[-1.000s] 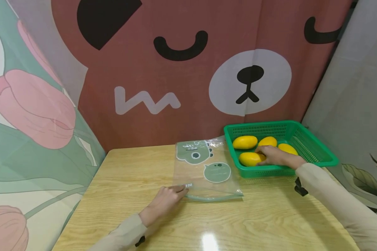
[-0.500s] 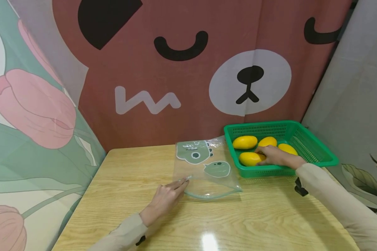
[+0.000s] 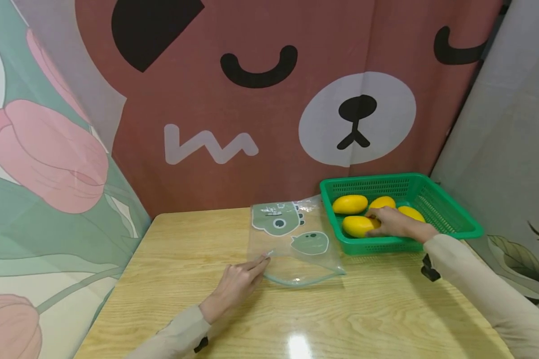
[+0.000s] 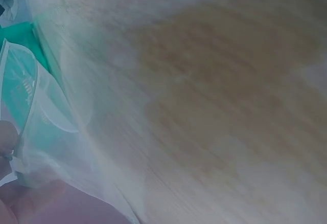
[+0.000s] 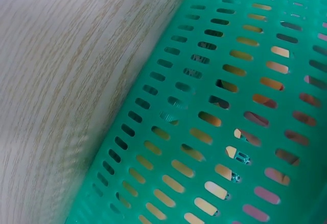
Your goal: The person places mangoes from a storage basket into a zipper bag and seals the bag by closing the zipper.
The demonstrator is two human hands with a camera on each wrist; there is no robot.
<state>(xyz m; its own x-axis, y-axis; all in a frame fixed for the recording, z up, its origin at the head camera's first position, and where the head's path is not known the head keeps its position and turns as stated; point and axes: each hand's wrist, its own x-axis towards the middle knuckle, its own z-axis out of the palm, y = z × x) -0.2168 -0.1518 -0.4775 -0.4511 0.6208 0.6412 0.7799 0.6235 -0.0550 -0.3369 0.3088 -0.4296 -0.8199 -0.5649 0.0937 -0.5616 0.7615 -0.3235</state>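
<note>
A clear zip bag with green cartoon prints lies flat on the table, its mouth edge lifted and bowed apart. At the left end of that edge, my left hand pinches the film; in the left wrist view the fingers hold the bag by its rim. Inside the green basket, my right hand grips the front yellow mango, its fingers over the fruit's right end. Only the perforated basket wall shows in the right wrist view; the hand is hidden behind it.
More mangoes lie in the basket: one at the back left, one behind the hand, one to the right. The basket stands at the back right of the wooden table, against the bag's right side. A bear-print curtain hangs behind.
The left hand has raised the bag's near edge slightly, and its mouth has parted. The right hand stays in place; the mango in it has shifted up a little.
</note>
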